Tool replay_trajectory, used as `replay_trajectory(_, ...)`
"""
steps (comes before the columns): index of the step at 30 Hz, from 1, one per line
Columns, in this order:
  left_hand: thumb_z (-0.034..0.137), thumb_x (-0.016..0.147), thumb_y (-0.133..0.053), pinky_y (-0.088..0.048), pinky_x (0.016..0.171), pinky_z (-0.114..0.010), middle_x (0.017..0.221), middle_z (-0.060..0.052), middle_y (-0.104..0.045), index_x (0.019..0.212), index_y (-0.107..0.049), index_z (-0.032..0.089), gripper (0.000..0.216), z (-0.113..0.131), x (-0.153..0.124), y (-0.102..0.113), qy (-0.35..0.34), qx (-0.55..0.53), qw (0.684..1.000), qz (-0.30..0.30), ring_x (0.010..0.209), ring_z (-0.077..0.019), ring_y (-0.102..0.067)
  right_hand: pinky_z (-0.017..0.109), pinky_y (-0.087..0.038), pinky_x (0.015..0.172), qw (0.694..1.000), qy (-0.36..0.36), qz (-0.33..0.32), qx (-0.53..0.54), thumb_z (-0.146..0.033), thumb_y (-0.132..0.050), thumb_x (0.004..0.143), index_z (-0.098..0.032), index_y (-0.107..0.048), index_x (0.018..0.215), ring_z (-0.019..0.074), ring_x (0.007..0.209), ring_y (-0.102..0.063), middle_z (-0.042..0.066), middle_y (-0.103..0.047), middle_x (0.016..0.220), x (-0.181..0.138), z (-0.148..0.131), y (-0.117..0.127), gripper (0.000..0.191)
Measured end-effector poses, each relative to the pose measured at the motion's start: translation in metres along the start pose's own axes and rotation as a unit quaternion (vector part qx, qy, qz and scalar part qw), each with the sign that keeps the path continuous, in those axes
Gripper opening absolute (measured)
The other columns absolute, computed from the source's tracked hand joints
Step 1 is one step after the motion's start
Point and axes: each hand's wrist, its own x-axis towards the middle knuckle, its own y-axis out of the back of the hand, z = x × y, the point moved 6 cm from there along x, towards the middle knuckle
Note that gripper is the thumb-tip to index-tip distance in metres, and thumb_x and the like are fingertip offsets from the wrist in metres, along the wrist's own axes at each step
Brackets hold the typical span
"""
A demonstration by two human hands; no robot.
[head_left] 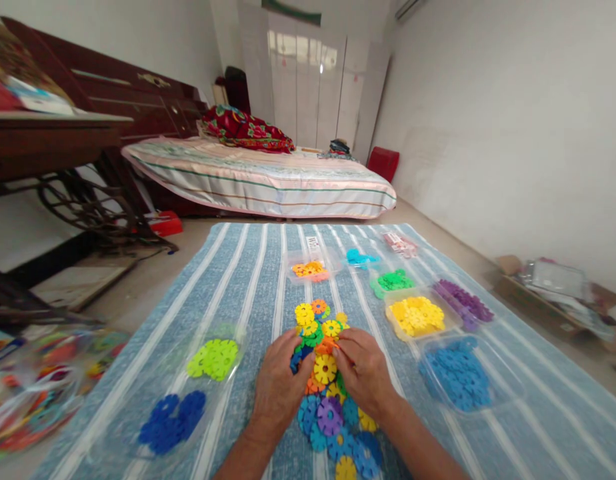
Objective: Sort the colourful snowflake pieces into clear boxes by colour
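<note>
A mixed pile of notched plastic flower discs lies on the striped cloth between my hands, among them a yellow disc and a purple disc. My left hand is closed at the pile's left side, with a dark blue disc between thumb and fingers. On the other side, my right hand pinches an orange disc above the pile. Fingers partly cover both held discs. Green and yellow discs lie just beyond my fingertips.
Clear trays hold sorted discs: yellow, blue, green, purple, orange, lime and dark blue. A bed stands beyond the striped cloth. Bagged pieces lie left; a cardboard box sits right.
</note>
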Motion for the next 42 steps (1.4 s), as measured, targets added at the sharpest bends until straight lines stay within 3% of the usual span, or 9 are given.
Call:
replay_trajectory(8,0.033,0.081,-0.054,-0.049,0.094,-0.043,0.114,-0.012,-0.065,0.097,-0.063,0.018,0.024,-0.001,-0.002,-0.001,0.002,0.005,1.0,0.007,0.108,-0.0245,-0.06,0.031,-0.05,0.08,0.992,-0.099,0.002,0.072,-0.027,-0.052,0.086,-0.022,-0.066,0.079,0.0176,0.087,-0.062,0.005,-0.068,0.088,-0.001,0.015,0.014,0.016)
replay_trajectory(13,0.03,0.08,-0.053,-0.05,0.093,-0.044,0.113,-0.013,-0.065,0.097,-0.063,0.016,0.024,0.001,-0.001,0.001,0.004,0.007,1.0,0.002,0.106,-0.0256,-0.061,0.027,-0.049,0.073,0.993,-0.093,-0.045,0.053,-0.028,-0.051,0.086,-0.021,-0.066,0.075,0.0161,0.079,-0.062,0.004,-0.067,0.081,0.008,0.02,0.015,0.02)
replay_trajectory(18,0.027,0.078,-0.054,-0.05,0.093,-0.043,0.113,-0.008,-0.066,0.094,-0.064,0.021,0.02,0.002,0.0,0.002,0.009,-0.003,1.0,0.006,0.106,-0.0239,-0.061,0.027,-0.047,0.072,0.995,-0.057,-0.055,-0.065,-0.025,-0.052,0.085,-0.019,-0.068,0.074,0.0173,0.075,-0.062,0.005,-0.067,0.077,0.081,0.023,0.009,0.02)
replay_trajectory(21,0.027,0.078,-0.054,-0.05,0.093,-0.043,0.112,-0.008,-0.066,0.093,-0.064,0.021,0.019,0.0,-0.001,0.002,0.019,-0.01,1.0,0.012,0.105,-0.0235,-0.061,0.033,-0.043,0.084,0.993,-0.063,-0.026,-0.094,-0.028,-0.049,0.087,-0.017,-0.068,0.093,0.0221,0.094,-0.06,0.009,-0.068,0.095,0.139,0.029,0.006,0.024)
replay_trajectory(24,0.027,0.078,-0.054,-0.05,0.093,-0.044,0.112,-0.009,-0.067,0.093,-0.064,0.02,0.02,0.0,-0.001,0.002,0.023,-0.014,1.0,0.011,0.105,-0.0243,-0.062,0.037,-0.041,0.089,0.99,-0.07,-0.026,-0.122,-0.033,-0.047,0.089,-0.017,-0.064,0.109,0.0248,0.103,-0.057,0.011,-0.065,0.108,0.163,0.034,-0.002,0.031)
replay_trajectory(29,0.025,0.078,-0.053,-0.05,0.093,-0.044,0.112,-0.01,-0.066,0.095,-0.064,0.018,0.022,0.001,-0.003,0.001,0.023,-0.01,1.0,0.003,0.105,-0.0247,-0.061,0.03,-0.043,0.077,0.977,-0.052,-0.133,-0.16,-0.024,-0.053,0.084,-0.02,-0.07,0.083,0.021,0.086,-0.061,0.008,-0.068,0.088,0.117,0.033,-0.034,0.017)
replay_trajectory(32,0.024,0.078,-0.053,-0.05,0.093,-0.044,0.113,-0.012,-0.066,0.095,-0.064,0.017,0.022,0.001,-0.004,0.0,0.029,-0.006,1.0,0.0,0.106,-0.025,-0.061,0.028,-0.043,0.075,0.964,-0.042,-0.191,-0.18,-0.023,-0.06,0.08,-0.018,-0.069,0.078,0.0211,0.086,-0.06,0.008,-0.067,0.083,0.089,0.034,-0.054,0.01)
replay_trajectory(37,0.024,0.078,-0.052,-0.051,0.093,-0.045,0.114,-0.011,-0.065,0.095,-0.064,0.018,0.022,0.002,-0.004,0.001,0.029,-0.002,1.0,-0.001,0.107,-0.0251,-0.06,0.028,-0.043,0.077,0.947,-0.027,-0.245,-0.205,-0.027,-0.063,0.08,-0.017,-0.069,0.082,0.0215,0.092,-0.058,0.009,-0.067,0.089,0.083,0.037,-0.073,0.011)
replay_trajectory(42,0.022,0.076,-0.054,-0.05,0.094,-0.043,0.113,-0.01,-0.065,0.095,-0.064,0.019,0.021,0.002,-0.004,0.001,0.033,-0.008,0.999,0.0,0.107,-0.0242,-0.06,0.027,-0.043,0.074,0.935,-0.018,-0.275,-0.224,-0.027,-0.054,0.088,-0.017,-0.069,0.08,0.0207,0.088,-0.06,0.01,-0.067,0.087,0.078,0.035,-0.07,0.02)
